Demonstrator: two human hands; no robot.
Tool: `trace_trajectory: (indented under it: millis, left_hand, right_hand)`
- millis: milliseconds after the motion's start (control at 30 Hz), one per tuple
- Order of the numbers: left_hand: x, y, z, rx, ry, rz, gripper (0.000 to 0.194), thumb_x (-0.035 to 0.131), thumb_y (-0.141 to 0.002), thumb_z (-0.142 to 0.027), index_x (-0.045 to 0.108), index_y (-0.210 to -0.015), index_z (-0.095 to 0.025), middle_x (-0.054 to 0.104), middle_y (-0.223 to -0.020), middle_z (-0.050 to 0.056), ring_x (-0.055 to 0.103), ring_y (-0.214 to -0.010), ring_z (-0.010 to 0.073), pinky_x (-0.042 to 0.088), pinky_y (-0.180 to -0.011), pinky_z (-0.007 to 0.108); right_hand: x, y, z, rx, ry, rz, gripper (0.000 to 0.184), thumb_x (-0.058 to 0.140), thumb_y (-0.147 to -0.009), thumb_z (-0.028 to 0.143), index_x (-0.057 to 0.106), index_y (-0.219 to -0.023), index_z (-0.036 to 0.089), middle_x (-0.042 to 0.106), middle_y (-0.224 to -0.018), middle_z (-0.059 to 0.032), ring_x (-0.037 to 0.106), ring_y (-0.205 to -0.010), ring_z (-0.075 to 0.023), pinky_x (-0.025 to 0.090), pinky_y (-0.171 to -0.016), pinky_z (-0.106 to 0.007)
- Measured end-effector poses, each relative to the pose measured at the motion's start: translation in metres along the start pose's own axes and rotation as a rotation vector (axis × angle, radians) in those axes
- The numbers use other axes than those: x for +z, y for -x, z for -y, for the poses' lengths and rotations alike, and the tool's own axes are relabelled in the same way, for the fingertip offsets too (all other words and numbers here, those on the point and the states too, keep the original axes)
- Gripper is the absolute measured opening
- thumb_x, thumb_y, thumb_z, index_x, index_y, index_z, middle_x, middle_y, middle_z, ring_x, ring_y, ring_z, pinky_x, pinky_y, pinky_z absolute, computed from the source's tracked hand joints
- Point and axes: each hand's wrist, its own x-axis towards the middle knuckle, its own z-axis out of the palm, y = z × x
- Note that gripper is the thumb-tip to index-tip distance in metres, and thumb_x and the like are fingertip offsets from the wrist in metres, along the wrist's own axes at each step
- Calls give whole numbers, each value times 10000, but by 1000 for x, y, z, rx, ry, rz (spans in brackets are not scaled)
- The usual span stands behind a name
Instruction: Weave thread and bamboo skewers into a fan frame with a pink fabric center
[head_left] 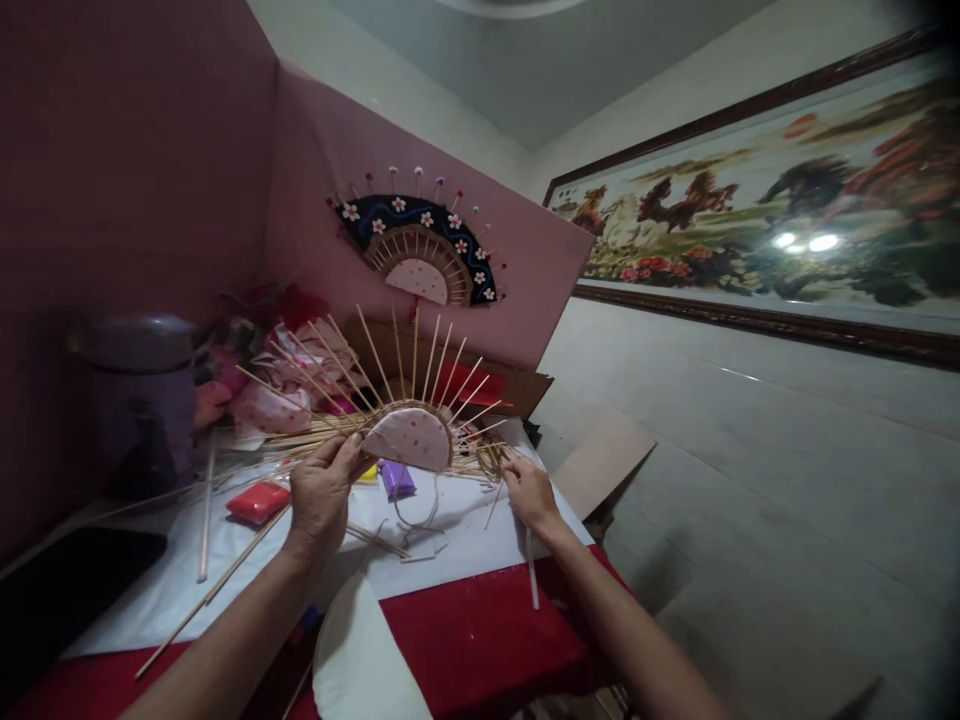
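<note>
My left hand point(326, 490) grips the left corner of a half-round fan frame point(409, 438), thumb in front. Its face is covered in pale pink cloth with red dots, and brown twine edges the curve. Thin wooden sticks point(415, 352) radiate upward from that edge. To the right, my right hand point(529, 492) is closed in a pinch on looped brown cord point(491, 458), just above the table; the fingertips are partly hidden. Loose twine point(421, 522) hangs below the frame.
A finished black fan with white flowers point(426, 220) is pinned to the pink board point(517, 260) behind. On the white sheet point(180, 600) lie a red packet point(259, 502), a purple packet point(396, 479) and loose sticks. Clear glue sticks point(205, 520) and a dark phone-like slab point(90, 580) are nearby.
</note>
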Motion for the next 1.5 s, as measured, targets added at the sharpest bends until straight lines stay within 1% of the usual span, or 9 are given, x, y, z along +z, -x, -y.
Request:
trace_trajectory:
  millis: [100,267,500,633,767,967,1200,1333,1500]
  left_hand:
    - [2,0,-1,22,3,-33,232,757,-623,-287,693,-784,-132,717,-758,25,670,-696,156,552,-768,357]
    - [2,0,-2,68,-1,-111,253,773,-605,-286,700,-797,-137,723,-774,26,674,-686,159,553,-776,376]
    - [-2,-2,-2,107,-46,-145,271,757,-617,-316,698,-812,-138,715,-769,26,678,-710,175,555,-759,367]
    - [-1,-3,-4,107,-47,-178,241,744,-629,-312,686,-785,-138,705,-747,16,675,-692,163,552,-749,333]
    - [2,-1,-7,113,-61,-249,250,744,-612,-312,678,-779,-139,697,-740,11,673,-685,169,553,-723,330]
    - [0,-1,-5,172,-97,-261,252,741,-630,-315,705,-826,-160,710,-765,9,668,-678,157,552,-729,324]
    - [-3,-3,-3,234,-103,-264,246,743,-643,-300,715,-841,-156,719,-794,15,663,-680,147,553,-736,317]
    - [-4,-5,-3,232,-112,-278,264,738,-639,-313,708,-844,-149,718,-796,26,666,-696,164,550,-747,334]
    - [-8,-6,0,184,-122,-260,274,723,-657,-341,699,-860,-158,709,-801,23,665,-702,168,538,-759,346]
  right_hand:
    - [13,-27,-10,89,57,2,276,412,-817,104,680,-860,157,693,-958,-91,618,-936,-184,408,-800,-230]
    - [36,-57,-8,184,132,109,204,506,-801,192,657,-928,141,696,-977,-134,640,-920,-219,422,-737,-249]
    - [50,-72,2,279,199,188,413,601,-756,301,566,-1101,77,669,-1017,-212,655,-915,-289,460,-695,-315]
    - [45,-78,8,232,233,130,308,529,-803,263,608,-1054,103,637,-1092,-213,615,-1017,-294,452,-769,-333]
    - [39,-83,16,154,235,84,270,451,-833,229,661,-992,174,669,-1058,-141,608,-1019,-259,434,-795,-310]
    - [44,-86,25,37,197,138,287,460,-817,217,696,-971,270,702,-1023,-29,616,-980,-181,420,-774,-231]
    - [51,-90,38,-12,278,213,259,518,-755,152,743,-873,205,700,-971,-132,583,-1024,-260,391,-834,-321]
    - [51,-91,41,-67,293,224,306,514,-768,156,713,-972,268,700,-995,-99,578,-1032,-254,366,-864,-345]
    - [59,-89,42,-46,293,206,268,457,-827,204,680,-971,240,699,-997,-98,608,-991,-239,377,-826,-325]
